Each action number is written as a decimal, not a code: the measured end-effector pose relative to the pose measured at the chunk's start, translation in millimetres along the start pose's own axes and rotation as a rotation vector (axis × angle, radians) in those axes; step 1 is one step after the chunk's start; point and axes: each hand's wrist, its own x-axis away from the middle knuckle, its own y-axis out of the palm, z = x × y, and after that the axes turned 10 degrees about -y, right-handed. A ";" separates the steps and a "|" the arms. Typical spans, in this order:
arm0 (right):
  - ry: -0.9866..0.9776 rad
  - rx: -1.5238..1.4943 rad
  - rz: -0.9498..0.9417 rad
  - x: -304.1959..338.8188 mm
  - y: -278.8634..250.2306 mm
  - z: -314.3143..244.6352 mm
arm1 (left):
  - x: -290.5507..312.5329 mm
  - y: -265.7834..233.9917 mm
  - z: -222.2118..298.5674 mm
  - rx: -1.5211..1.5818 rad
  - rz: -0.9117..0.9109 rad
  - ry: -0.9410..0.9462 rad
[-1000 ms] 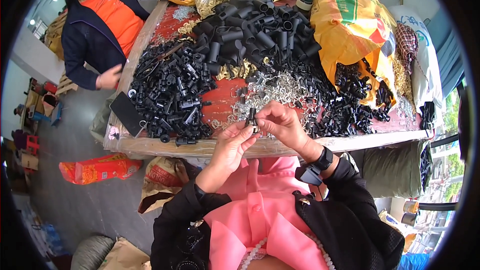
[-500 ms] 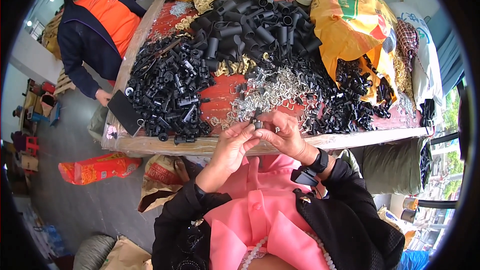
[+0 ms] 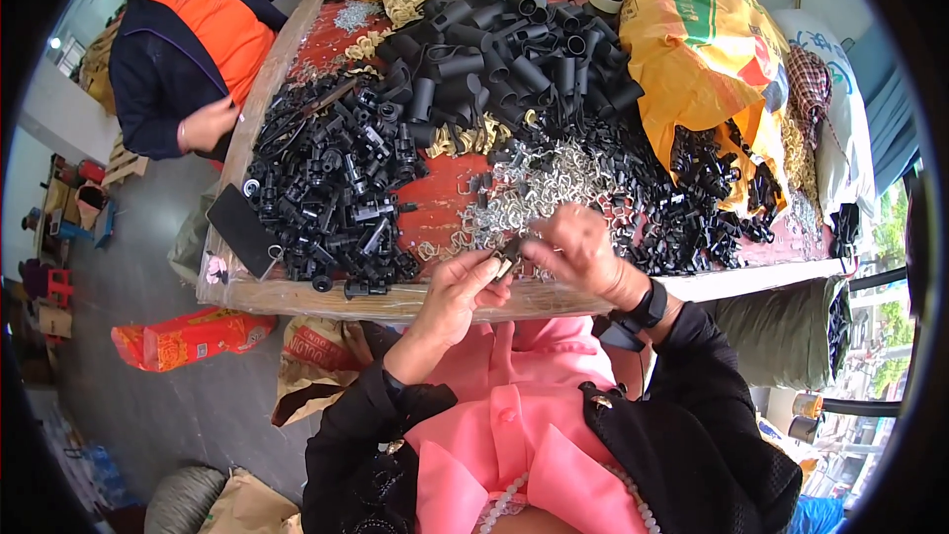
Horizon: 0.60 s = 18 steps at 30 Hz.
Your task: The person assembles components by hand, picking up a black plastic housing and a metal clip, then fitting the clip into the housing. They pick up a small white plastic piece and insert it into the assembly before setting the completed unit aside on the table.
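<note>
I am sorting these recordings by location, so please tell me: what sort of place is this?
Probably a small assembly workshop: heaps of black tubular parts and loose silvery clips lie on a red-topped worktable, a large yellow sack is there too, and another person is beside the table.

L forearm (image 3: pixel 417 348) angles up & inward from lower L; L grip (image 3: pixel 457 295) w/ thumb + fingers pinched, tips pointing up & R. R wrist (image 3: pixel 628 289) angles up & L; R grip (image 3: pixel 578 245) motion-blurred, fingers curled, thumb twd L fingertips. Grips v. near each other.
</note>
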 end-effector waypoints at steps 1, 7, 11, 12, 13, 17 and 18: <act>0.057 0.080 0.002 -6.2 -1.1 11.6 | -1.7 -7.3 -0.9 -0.040 0.011 0.028; 0.269 0.468 0.044 -44.6 18.7 133.1 | -7.4 -21.2 -5.3 -0.114 0.031 0.068; 0.413 0.583 -0.013 -38.5 43.9 173.6 | -4.6 -20.7 -1.2 -0.111 0.065 0.027; 0.455 0.594 -0.030 -39.3 46.1 174.1 | -2.6 -20.8 0.8 -0.082 0.070 0.011; 0.444 0.592 -0.018 -39.8 46.4 175.5 | -1.4 -20.6 2.7 -0.054 0.072 -0.005; 0.458 0.553 -0.061 -34.4 37.9 166.5 | 0.9 -21.5 -2.3 0.002 0.063 -0.033; 0.470 0.485 -0.021 -31.4 36.6 164.9 | -0.7 -21.5 -3.9 0.014 0.054 -0.044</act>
